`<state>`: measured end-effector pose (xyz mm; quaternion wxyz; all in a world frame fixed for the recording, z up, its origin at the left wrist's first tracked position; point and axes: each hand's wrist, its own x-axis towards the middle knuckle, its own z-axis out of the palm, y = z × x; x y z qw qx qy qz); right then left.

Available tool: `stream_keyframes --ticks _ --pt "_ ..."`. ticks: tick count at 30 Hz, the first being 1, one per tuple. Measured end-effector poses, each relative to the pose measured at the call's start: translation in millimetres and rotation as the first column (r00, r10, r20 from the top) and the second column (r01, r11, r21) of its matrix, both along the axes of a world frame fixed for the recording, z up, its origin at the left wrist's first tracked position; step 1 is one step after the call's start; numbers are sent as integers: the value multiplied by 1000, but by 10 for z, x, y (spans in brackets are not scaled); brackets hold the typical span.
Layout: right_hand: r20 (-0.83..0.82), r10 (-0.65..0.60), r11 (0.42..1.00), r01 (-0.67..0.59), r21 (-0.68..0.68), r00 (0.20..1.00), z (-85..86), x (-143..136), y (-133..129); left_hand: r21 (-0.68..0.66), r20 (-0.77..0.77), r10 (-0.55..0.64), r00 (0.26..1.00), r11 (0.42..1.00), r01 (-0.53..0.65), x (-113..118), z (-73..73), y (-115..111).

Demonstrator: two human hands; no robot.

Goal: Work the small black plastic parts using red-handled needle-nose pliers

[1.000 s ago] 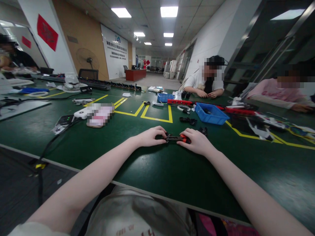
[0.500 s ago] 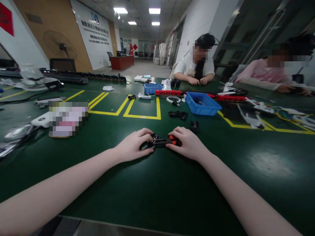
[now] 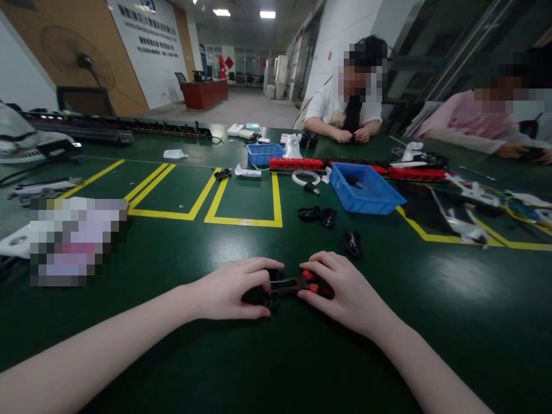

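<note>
My right hand [image 3: 345, 290] is closed round the red-and-black handles of a pair of pliers [image 3: 293, 286], whose jaws point left. My left hand [image 3: 235, 287] grips a small black part [image 3: 271, 302] between thumb and fingers, just above the green table. The jaws of the pliers reach up to this part; whether they bite on it is hidden by my fingers. Beyond my right hand lie a small black piece [image 3: 352, 244] and a pair of similar black pieces [image 3: 317, 215].
A blue bin [image 3: 366, 192] stands ahead on the right, with a smaller blue bin [image 3: 264, 154] farther back. Red strips [image 3: 297, 163] lie behind. A blurred-out flat object [image 3: 81, 241] rests at left. Yellow tape [image 3: 241, 222] marks the green table. Two people sit across it.
My view has tilted down, so both hands and the table things sit lower in the picture. The handles of the pliers look spread wider apart. Both hands keep their holds.
</note>
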<state>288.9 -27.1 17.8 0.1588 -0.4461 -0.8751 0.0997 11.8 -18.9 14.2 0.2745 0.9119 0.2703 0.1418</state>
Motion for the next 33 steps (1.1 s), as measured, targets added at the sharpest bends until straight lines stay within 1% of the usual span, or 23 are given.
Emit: stream_keyframes --ticks 2,7,10,12,14,15,17,18,20,24,27,30,33 --pt "-9 14 1000 -15 -7 1000 -4 41 20 -13 4 19 1000 1000 -19 -4 6 -15" --pt "-10 23 1000 -23 -19 1000 -13 100 63 3 32 4 999 1000 -4 14 34 -16" --pt "32 16 999 -15 -33 999 0 151 80 5 34 -10 999 1000 10 16 40 6" --pt "87 2 999 2 -36 996 8 247 91 14 37 -17 999 1000 17 8 44 10" --pt "130 -72 996 77 -34 989 13 385 98 20 35 2 999 1000 -3 -3 46 7" --pt "141 -117 990 126 -61 983 16 454 97 21 33 25 999 999 -25 -9 46 5" --pt "166 -150 968 179 -177 975 26 559 86 20 28 83 996 996 -83 -15 46 3" --pt "169 -160 957 194 -213 973 32 584 76 19 27 109 994 994 -110 -16 47 3" --pt "173 -164 948 203 -245 971 43 573 50 18 28 154 988 988 -155 -15 50 7" --pt "160 -181 967 206 -152 970 35 426 -5 -5 30 215 976 977 -215 -14 65 26" --pt "103 -175 977 185 -104 979 3 349 -44 -32 38 247 968 969 -246 -23 55 68" --pt "56 -182 973 188 -134 982 -26 330 -74 -57 62 289 955 957 -286 -34 22 140" --pt "64 -205 968 212 -135 977 -39 323 -86 -119 73 348 934 933 -339 -43 4 213"
